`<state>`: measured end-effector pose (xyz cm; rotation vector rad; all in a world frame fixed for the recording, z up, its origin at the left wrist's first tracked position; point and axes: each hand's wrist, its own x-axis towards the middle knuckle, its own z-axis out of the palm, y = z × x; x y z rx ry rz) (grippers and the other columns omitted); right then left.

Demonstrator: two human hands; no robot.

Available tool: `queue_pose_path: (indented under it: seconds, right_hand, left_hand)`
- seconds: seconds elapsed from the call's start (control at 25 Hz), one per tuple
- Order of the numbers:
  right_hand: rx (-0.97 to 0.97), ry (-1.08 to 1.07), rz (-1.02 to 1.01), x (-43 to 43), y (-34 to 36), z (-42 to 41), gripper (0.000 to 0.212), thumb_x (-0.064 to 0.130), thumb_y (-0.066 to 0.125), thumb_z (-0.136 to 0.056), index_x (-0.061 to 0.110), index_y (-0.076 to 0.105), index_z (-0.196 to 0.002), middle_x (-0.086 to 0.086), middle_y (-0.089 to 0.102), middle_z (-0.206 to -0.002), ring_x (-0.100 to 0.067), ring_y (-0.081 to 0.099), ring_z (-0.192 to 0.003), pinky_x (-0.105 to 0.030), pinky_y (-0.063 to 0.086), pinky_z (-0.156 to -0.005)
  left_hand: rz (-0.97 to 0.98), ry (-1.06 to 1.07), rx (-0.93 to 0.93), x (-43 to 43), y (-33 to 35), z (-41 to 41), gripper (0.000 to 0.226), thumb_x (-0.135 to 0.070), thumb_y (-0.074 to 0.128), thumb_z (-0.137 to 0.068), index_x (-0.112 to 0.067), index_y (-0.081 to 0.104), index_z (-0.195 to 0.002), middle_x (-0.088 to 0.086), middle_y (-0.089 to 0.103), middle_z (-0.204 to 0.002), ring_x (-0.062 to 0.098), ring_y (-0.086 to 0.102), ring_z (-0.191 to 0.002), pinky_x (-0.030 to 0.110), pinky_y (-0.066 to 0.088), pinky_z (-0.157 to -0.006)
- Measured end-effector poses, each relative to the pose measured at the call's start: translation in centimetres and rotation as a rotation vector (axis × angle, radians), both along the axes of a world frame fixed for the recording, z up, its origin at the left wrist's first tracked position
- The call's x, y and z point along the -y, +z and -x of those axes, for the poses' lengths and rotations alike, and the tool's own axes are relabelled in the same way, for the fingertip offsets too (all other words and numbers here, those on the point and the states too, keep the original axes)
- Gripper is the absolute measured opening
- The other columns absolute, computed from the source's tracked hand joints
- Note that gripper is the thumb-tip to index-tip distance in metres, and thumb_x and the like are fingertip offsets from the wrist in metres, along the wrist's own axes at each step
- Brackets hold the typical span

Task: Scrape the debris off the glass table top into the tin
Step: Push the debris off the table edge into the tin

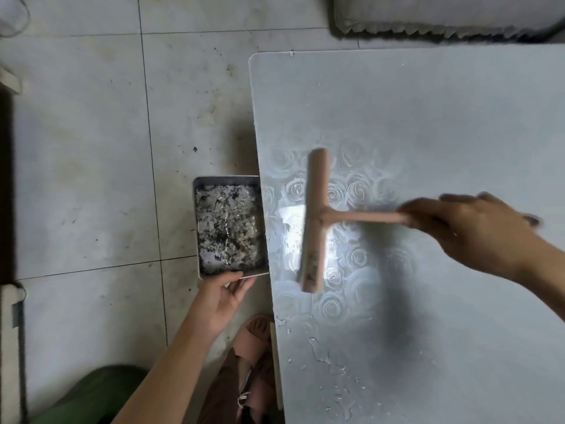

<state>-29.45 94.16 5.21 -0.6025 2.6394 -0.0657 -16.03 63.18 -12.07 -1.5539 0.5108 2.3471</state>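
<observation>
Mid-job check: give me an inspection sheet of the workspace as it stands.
Surface: glass table top, wet, rose pattern; water droplets toward the near end.
Job's things: pink scraper over the glass, blade side facing the tin; tin at the table's left edge, holding dark wet debris.
Clutter: nothing seen.
Hands: left hand grips the tin's near rim; right hand grips the scraper handle, blurred.
Cables: nothing seen.
Surroundings: tiled floor with dirt specks; slippered foot beside the table.

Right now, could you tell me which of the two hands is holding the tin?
The left hand: it grips the tin by its near rim; the right hand instead holds the pink scraper by its handle over the glass table top.
</observation>
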Motion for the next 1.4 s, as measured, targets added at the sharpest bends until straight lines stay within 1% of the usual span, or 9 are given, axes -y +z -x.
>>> queue_pose_path:
  seconds: [0.32, 0.52, 0.72, 0.76, 0.88, 0.96, 1.0, 1.12, 1.4]
  right_hand:
    - [-0.116, -0.077, 0.013, 8.1, -3.6, -2.8, 0.027, 0.033, 0.049, -0.095, 0.032, 0.06, -0.12, -0.007, 0.062, -0.081, -0.034, 0.061, -0.081, -0.04, 0.038, -0.076]
    - [0.183, -0.478, 0.104, 0.4, 0.0, -12.3, 0.022, 0.032, 0.047, -0.098, 0.033, 0.056, -0.117, 0.004, 0.058, -0.077, -0.028, 0.061, -0.08, -0.04, 0.045, -0.073]
    - [0.111, -0.616, -0.206, -9.1, 3.5, -26.0, 0.019, 0.022, 0.067, -0.086, 0.032, 0.064, -0.102, -0.002, 0.055, -0.06, -0.034, 0.063, -0.056, -0.039, 0.046, -0.05]
    - [0.146, -0.62, -0.27, -10.7, 3.9, -28.9, 0.01, 0.031, 0.063, -0.089, 0.031, 0.067, -0.098, -0.002, 0.052, -0.055, -0.033, 0.061, -0.05, -0.039, 0.047, -0.046]
    - [0.158, -0.606, -0.293, -13.4, 4.3, -36.6, 0.062, 0.059, 0.024, -0.094, 0.023, 0.074, -0.091, -0.002, 0.046, -0.05, -0.03, 0.056, -0.04, -0.034, 0.045, -0.039]
    - [0.177, -0.642, -0.36, -11.4, 3.7, -38.4, 0.039, 0.05, 0.031, -0.094, 0.031, 0.065, -0.096, -0.003, 0.044, -0.049, -0.029, 0.055, -0.039, -0.034, 0.043, -0.041]
    - [0.114, -0.613, -0.395, -9.7, 2.8, -38.1, 0.017, 0.037, 0.047, -0.089, 0.033, 0.06, -0.098, -0.004, 0.045, -0.05, -0.03, 0.056, -0.041, -0.035, 0.043, -0.044]
    - [0.11, -0.575, -0.247, -4.1, -0.4, -33.7, 0.04, 0.005, 0.072, -0.068, 0.027, 0.067, -0.101, -0.005, 0.053, -0.056, -0.032, 0.059, -0.05, -0.036, 0.042, -0.054]
    - [-0.066, -0.31, -0.085, 4.6, -3.9, -22.5, 0.027, 0.027, 0.04, -0.093, 0.035, 0.051, -0.116, -0.006, 0.059, -0.09, -0.029, 0.057, -0.089, -0.037, 0.031, -0.078]
  left_hand:
    - [0.01, -0.01, 0.056, 0.3, 0.2, -0.7, 0.037, 0.017, 0.046, -0.077, -0.003, 0.056, -0.107, 0.016, 0.073, -0.085, 0.027, 0.067, -0.088, 0.033, 0.06, -0.058]
    - [0.038, -0.038, 0.082, 1.2, 0.9, -3.7, 0.039, 0.017, 0.039, -0.085, -0.007, 0.055, -0.112, 0.013, 0.067, -0.098, 0.029, 0.061, -0.1, 0.044, 0.057, -0.076]
    - [0.048, -0.05, 0.135, 0.7, 1.8, -8.0, 0.027, 0.017, 0.04, -0.087, -0.004, 0.056, -0.087, 0.014, 0.064, -0.087, 0.029, 0.06, -0.097, 0.044, 0.057, -0.077]
    - [0.06, -0.06, 0.138, 0.4, 1.9, -9.0, 0.027, 0.017, 0.039, -0.088, -0.004, 0.056, -0.086, 0.014, 0.063, -0.089, 0.028, 0.06, -0.097, 0.044, 0.057, -0.08]
    - [0.053, -0.105, 0.138, -0.6, 2.3, -11.4, 0.03, 0.017, 0.039, -0.087, 0.001, 0.062, -0.076, 0.013, 0.068, -0.083, 0.027, 0.064, -0.091, 0.043, 0.056, -0.082]
    - [0.046, -0.113, 0.125, -1.2, 2.3, -12.4, 0.031, 0.018, 0.038, -0.086, 0.0, 0.063, -0.078, 0.013, 0.071, -0.078, 0.029, 0.067, -0.086, 0.04, 0.057, -0.076]
    - [0.051, -0.113, 0.118, -1.4, 2.2, -12.5, 0.03, 0.018, 0.038, -0.085, -0.001, 0.06, -0.083, 0.013, 0.072, -0.077, 0.03, 0.069, -0.083, 0.04, 0.058, -0.074]
    - [0.068, -0.089, 0.093, -2.2, 1.9, -12.7, 0.031, 0.019, 0.038, -0.085, -0.003, 0.059, -0.092, 0.012, 0.074, -0.079, 0.028, 0.071, -0.079, 0.039, 0.059, -0.07]
    - [0.102, -0.127, 0.135, -3.3, 1.4, -13.7, 0.024, 0.012, 0.041, -0.089, 0.0, 0.055, -0.075, 0.014, 0.066, -0.066, 0.022, 0.065, -0.071, 0.022, 0.055, -0.047]
